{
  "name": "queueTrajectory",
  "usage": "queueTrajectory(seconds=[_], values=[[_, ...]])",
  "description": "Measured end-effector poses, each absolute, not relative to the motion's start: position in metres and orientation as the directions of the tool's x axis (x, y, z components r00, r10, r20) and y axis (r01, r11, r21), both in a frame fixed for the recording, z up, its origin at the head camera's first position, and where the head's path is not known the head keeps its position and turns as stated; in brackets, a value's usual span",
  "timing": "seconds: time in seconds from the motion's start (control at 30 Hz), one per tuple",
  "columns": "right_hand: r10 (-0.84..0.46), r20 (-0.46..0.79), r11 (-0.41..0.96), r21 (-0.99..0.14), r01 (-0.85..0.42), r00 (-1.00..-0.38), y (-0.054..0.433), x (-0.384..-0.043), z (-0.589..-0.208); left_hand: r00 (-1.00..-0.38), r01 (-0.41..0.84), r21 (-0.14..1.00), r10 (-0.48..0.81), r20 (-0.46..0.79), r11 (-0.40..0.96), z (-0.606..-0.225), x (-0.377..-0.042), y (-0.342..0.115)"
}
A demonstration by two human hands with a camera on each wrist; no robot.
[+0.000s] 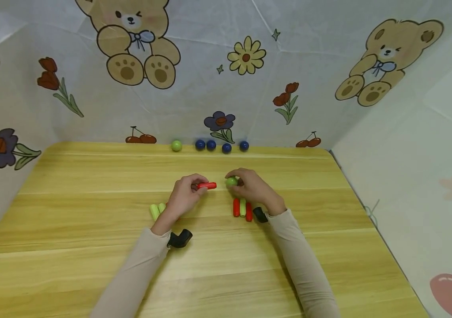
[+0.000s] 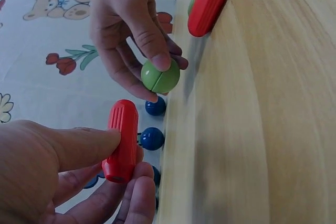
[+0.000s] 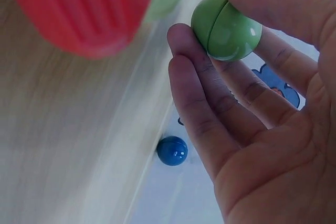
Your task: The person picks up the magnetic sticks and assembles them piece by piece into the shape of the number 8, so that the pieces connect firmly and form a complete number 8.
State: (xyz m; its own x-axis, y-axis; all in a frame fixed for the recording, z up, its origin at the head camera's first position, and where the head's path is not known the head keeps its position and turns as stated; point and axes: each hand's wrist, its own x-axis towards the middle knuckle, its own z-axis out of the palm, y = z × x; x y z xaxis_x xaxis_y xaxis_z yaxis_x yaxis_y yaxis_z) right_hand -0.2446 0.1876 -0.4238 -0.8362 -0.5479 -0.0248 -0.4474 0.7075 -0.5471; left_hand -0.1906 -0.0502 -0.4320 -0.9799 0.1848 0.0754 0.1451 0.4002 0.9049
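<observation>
My left hand (image 1: pixel 185 194) pinches a short red ribbed rod (image 2: pixel 122 140) between thumb and fingers, held crosswise above the table. Just right of it, my right hand (image 1: pixel 254 187) holds a green ball (image 3: pixel 226 27) with a seam around its middle, gripped by the thumb and fingertips. The rod's end points toward the ball with a small gap between them. Below the right hand lie a red rod (image 1: pixel 236 207), a light green rod (image 1: pixel 242 207) and another red rod (image 1: pixel 249 212), side by side. Light green rods (image 1: pixel 155 211) lie beside the left wrist, partly hidden by it.
Along the back edge of the wooden table (image 1: pixel 103 176) sit another green ball (image 1: pixel 176 145) and several blue balls (image 1: pixel 211 145). Behind them rises a white cloth (image 1: pixel 194 92) printed with bears and flowers. A black wrist mount (image 1: pixel 181 239) juts out at the left cuff.
</observation>
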Motion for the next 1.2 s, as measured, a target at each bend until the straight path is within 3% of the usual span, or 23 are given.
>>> queueTrajectory(seconds=[0.73,1.2], values=[[-0.602,-0.037,0.686,-0.536,-0.492,-0.798,0.175,-0.238,-0.425,-0.984,0.159,0.879,0.149,0.102,0.450,-0.442,-0.199,-0.036],[-0.614,-0.047,0.686,-0.527,-0.502,-0.788,0.173,-0.236,-0.423,-0.987,0.121,0.875,0.151,0.056,0.470,-0.447,-0.200,-0.033]])
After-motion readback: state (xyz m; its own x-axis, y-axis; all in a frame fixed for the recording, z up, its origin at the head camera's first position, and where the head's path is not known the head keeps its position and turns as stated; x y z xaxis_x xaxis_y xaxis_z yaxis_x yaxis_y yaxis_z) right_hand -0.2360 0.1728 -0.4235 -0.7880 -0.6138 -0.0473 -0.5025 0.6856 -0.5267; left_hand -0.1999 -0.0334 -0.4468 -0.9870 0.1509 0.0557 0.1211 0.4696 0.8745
